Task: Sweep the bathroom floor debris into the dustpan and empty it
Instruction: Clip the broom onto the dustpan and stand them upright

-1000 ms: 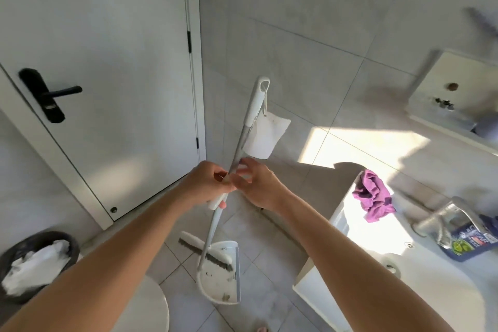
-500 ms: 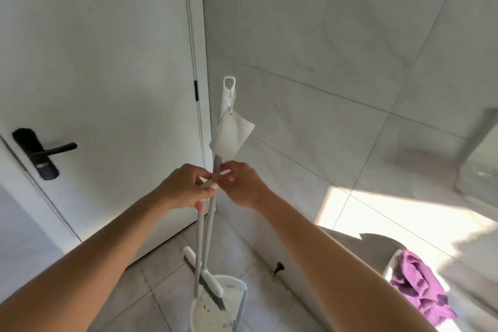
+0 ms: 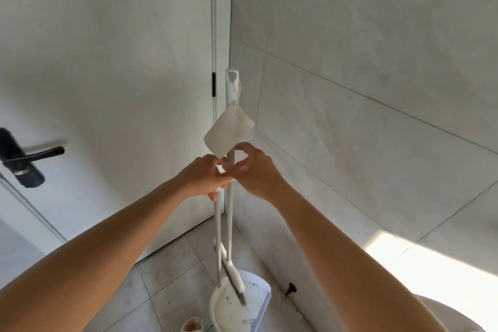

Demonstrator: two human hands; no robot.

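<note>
A white broom (image 3: 229, 224) and a white dustpan (image 3: 237, 307) stand upright together in the corner by the door, their two thin handles side by side. The broom head rests in the pan on the floor tiles. A white paper tag (image 3: 227, 133) hangs from the loop at the top of the broom handle. My left hand (image 3: 204, 179) is closed around the dustpan's shorter handle near its top. My right hand (image 3: 252, 170) pinches the broom handle just below the tag. The two hands touch.
A white door with a black lever handle (image 3: 24, 163) is on the left. Grey wall tiles (image 3: 363, 116) rise on the right. A small black doorstop (image 3: 291, 290) sits on the floor near the wall. My toes (image 3: 192, 324) show at the bottom edge.
The view has tilted up and left, so the sink, the purple cloth and the bin have left the frame. The handles have come upright in the corner. Both hands stay on them.
</note>
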